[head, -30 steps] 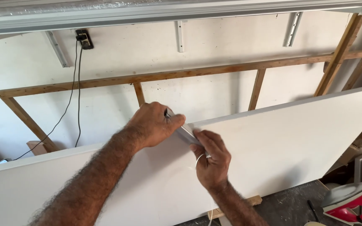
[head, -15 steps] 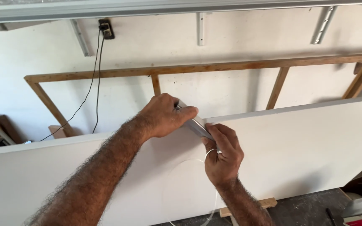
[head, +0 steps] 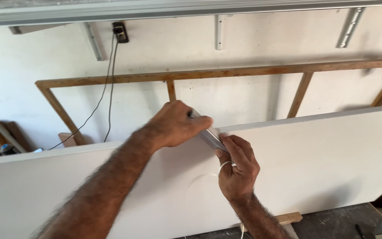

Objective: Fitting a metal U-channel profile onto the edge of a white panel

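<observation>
A large white board [head: 323, 159] stands on edge and fills the lower part of the head view. My left hand [head: 177, 125] is closed over the upper end of a thin grey metal strip [head: 212, 138] at the board's top edge. My right hand [head: 237, 167] grips the lower end of the same strip against the board's face. A loop of white cord [head: 223, 167] runs around my right hand's fingers and hangs down. What lies under my left palm is hidden.
A wooden frame [head: 226, 73] leans on the white wall behind the board. A black cable [head: 109, 88] drops from a wall socket [head: 120, 32]. Metal shelf brackets [head: 350, 26] are fixed near the top. Wood scraps [head: 288, 218] lie on the dark floor at the bottom right.
The view has swung left, so both hands and the wooden frame now sit further right in the picture. Both hands keep the same hold on the strip at the board's edge.
</observation>
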